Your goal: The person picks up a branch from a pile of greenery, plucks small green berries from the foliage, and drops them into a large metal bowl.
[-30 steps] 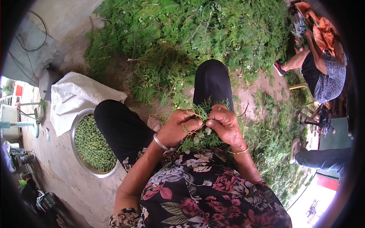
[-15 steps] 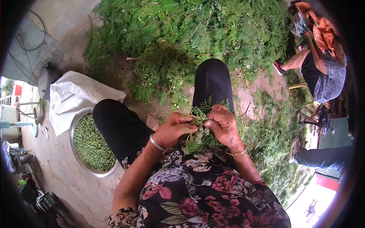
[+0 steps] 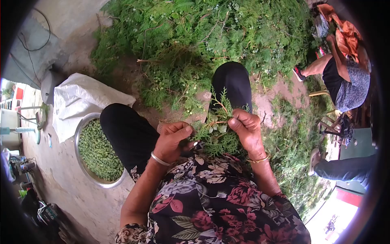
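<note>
My right hand (image 3: 247,131) pinches the stem of a green arborvitae sprig (image 3: 222,106) in front of my lap. Flat, scaly leaves and a few pale green cones show on the sprig, which spreads left of the fingers. To its left, apart from it, my left hand (image 3: 172,139) is closed with the thumb pressed to the curled fingers. Whatever it may hold is hidden. A metal basin (image 3: 78,152) beside my left knee holds a heap of small green cones (image 3: 99,152).
A large pile of cut green branches (image 3: 203,32) covers the ground ahead and to the right. A white sack (image 3: 87,101) lies behind the basin. Another person (image 3: 351,87) sits at the upper right, and someone's trouser leg (image 3: 345,168) shows below.
My hands have moved apart: the left drew away to the left from the sprig, while the right kept hold of it. The sprig now stands more open to view.
</note>
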`<state>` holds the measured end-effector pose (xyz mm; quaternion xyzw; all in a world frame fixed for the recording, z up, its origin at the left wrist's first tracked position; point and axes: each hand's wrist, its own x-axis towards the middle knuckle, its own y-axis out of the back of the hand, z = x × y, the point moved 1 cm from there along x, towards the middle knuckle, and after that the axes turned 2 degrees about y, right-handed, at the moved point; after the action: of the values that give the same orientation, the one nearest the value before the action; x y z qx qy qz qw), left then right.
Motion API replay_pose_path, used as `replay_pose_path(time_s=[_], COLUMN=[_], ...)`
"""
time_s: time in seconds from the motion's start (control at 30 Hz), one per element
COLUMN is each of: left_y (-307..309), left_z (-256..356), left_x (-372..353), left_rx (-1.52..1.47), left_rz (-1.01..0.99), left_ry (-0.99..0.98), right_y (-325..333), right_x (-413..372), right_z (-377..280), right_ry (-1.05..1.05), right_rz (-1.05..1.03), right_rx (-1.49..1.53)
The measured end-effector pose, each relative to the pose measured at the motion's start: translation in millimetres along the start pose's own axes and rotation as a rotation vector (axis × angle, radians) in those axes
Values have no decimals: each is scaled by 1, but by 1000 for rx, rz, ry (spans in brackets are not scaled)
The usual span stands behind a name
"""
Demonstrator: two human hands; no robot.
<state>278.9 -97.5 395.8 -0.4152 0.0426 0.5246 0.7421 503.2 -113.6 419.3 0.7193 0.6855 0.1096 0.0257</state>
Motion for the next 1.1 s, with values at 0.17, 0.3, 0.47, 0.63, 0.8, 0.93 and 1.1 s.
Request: replay_pose_path(time_s=[0.17,0.3,0.47,0.63,0.8,0.93,1.1], left_y=[-10,-22,-34,-39,-37,-41,-45], left_z=[5,17,15,14,16,18,6], left_x=[-10,-16,-5,5,13,11,8], left_rx=[-94,31,8,532,778,967,686], left_rz=[-106,-304,-208,-78,-102,-171,-220], left_ry=[-41,-49,38,-143,-401,-468,-238], right_y=[-13,-30,-29,-28,-30,-29,-29], right_x=[7,9,5,4,7,6,2], right_z=[-4,-8,-29,-22,-20,-13,-6], right_ry=[-79,8,-81,-7,37,42,131], right_rz=[199,240,-111,-152,-173,-156,-92], right_rx=[-99,-384,-82,-23,-143,-147,-400])
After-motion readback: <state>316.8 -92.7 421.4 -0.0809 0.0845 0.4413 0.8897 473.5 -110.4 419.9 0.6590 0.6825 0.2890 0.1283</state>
